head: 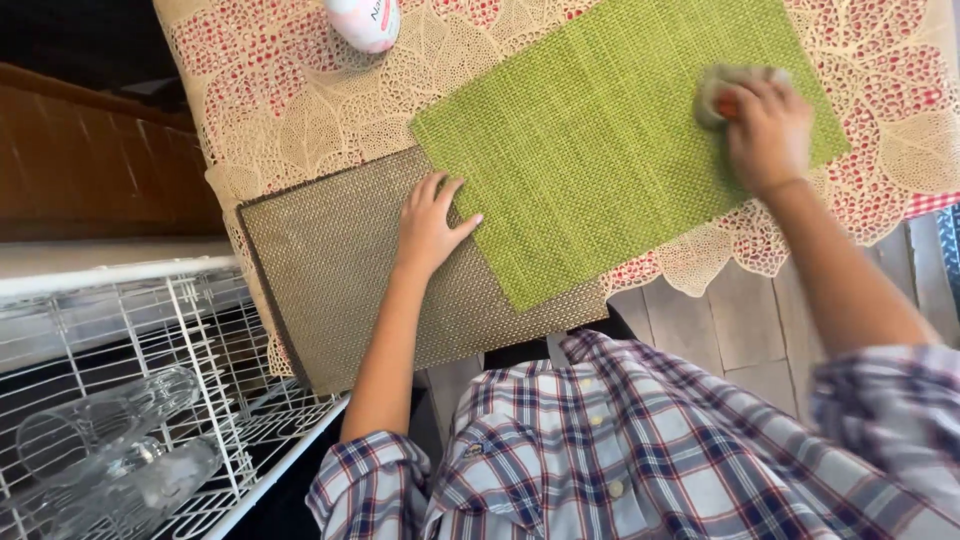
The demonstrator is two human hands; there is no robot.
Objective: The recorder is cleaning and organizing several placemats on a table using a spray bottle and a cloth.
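A green woven mat (600, 150) lies across the lace-covered worktop (300, 110), overlapping a brown mat (330, 270). The left hand (428, 230) presses flat at their overlap, fingers (432, 188) spread and empty. The right hand (768, 135), arm outstretched, curls its fingers around a sponge (718, 90) on the green mat's far corner.

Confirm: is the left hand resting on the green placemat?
No, the left hand lies flat on the brown placemat, only its fingertips reaching the edge of the green placemat that overlaps it.
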